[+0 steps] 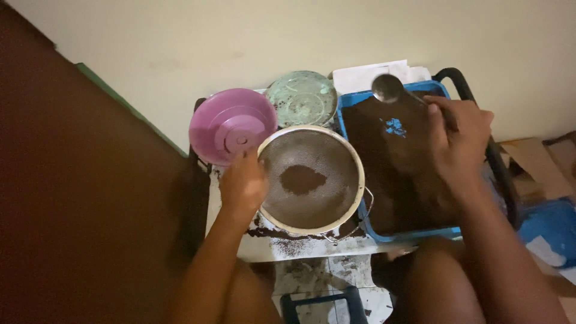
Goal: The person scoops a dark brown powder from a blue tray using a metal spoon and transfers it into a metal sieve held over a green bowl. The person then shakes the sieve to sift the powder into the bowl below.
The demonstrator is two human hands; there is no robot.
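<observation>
- Looking straight down, nearest bit is a small dark blue stool frame (pixel 318 303) on the tiled floor, between the person's knees.
- Next up is a white tabletop (pixel 312 246) with dark powder spilled along its front edge.
- Left hand (pixel 243 183) is clamped on the near-left rim of a round metal sieve (pixel 312 180), fingers curled tight around the edge. There's a small heap of brown powder (pixel 302 179) sitting in the middle of the mesh.
- Right beside the sieve is a blue tray (pixel 354 99) pretty much full of the same dark powder.
- Right hand (pixel 456 141) hovers over the tray, fingers closed round the handle of a metal spoon (pixel 388 88), bowl pointing toward the far edge.
- Further back: an upturned pink plastic bowl (pixel 233 125), and a pale green lid (pixel 302 98) near the wall.
- Some white paper (pixel 372 73) pokes out behind the tray.
</observation>
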